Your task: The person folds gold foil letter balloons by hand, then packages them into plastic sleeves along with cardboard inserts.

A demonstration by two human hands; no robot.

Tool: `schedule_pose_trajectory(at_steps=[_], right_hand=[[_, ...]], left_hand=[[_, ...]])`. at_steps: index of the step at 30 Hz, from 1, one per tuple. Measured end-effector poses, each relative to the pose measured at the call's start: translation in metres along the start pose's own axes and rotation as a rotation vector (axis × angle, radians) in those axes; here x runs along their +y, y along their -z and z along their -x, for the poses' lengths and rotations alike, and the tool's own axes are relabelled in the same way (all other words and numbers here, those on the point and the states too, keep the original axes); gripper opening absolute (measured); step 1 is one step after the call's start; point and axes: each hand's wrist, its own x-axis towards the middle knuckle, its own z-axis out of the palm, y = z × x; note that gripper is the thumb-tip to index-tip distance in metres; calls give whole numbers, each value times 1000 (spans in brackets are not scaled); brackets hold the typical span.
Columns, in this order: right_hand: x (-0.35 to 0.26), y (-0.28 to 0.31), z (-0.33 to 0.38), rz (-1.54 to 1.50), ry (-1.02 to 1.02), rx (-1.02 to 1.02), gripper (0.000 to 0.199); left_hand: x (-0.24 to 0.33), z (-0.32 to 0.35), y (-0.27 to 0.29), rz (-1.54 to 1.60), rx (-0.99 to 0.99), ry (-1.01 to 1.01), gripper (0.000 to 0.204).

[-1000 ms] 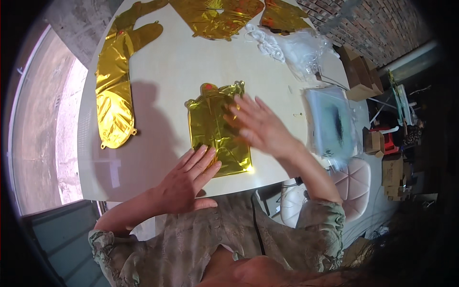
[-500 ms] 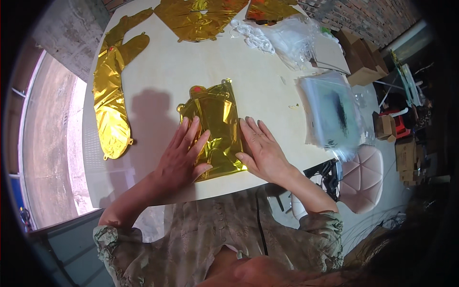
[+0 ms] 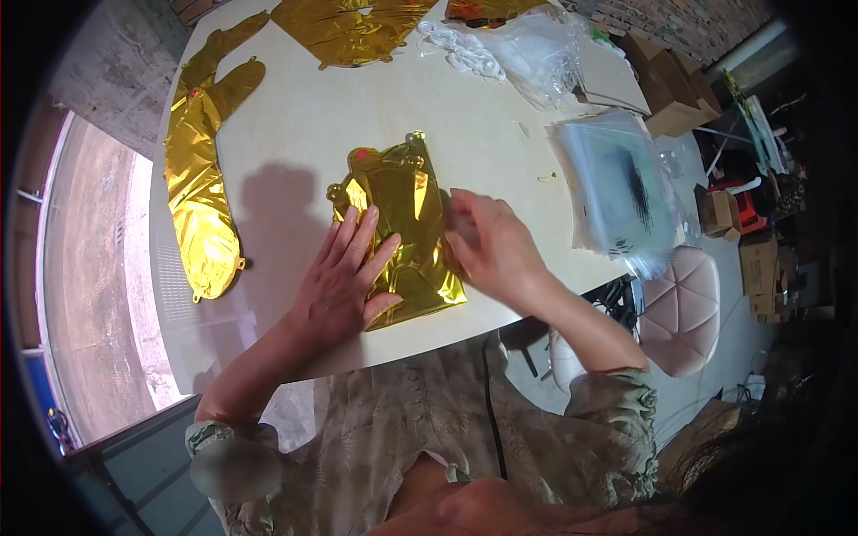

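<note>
The left hand [image 3: 344,272] lies flat with fingers spread, while the right hand [image 3: 487,246] curls, fingers bent downward.

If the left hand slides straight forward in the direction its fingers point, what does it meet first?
The left hand lies flat on the folded gold foil balloon, fingers pointing up and slightly right. It would likely slide along the foil to its far edge, then onto bare table.

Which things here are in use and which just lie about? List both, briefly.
In use:
- left hand, flat on the folded gold foil balloon
- right hand, at that balloon's right edge

Lying about:
- long gold foil balloon
- gold foil shape
- stack of clear bags
- cardboard boxes
</note>
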Motion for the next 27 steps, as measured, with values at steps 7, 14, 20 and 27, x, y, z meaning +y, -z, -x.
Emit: schedule_pose_trajectory(at_steps=[7,14,20,27], right_hand=[[14,0,-54,-2,-194,-125,35],[21,-8,-53,4,-180,-103,30],[12,-3,-51,35,-222,-113,30],[-14,1,-55,202,-249,-160,37]], left_hand=[[-1,0,5,16,7,33,79],[24,26,13,60,-5,39,84],[28,37,-1,-4,-37,-48,81],[24,38,-5,-3,-101,-36,85]])
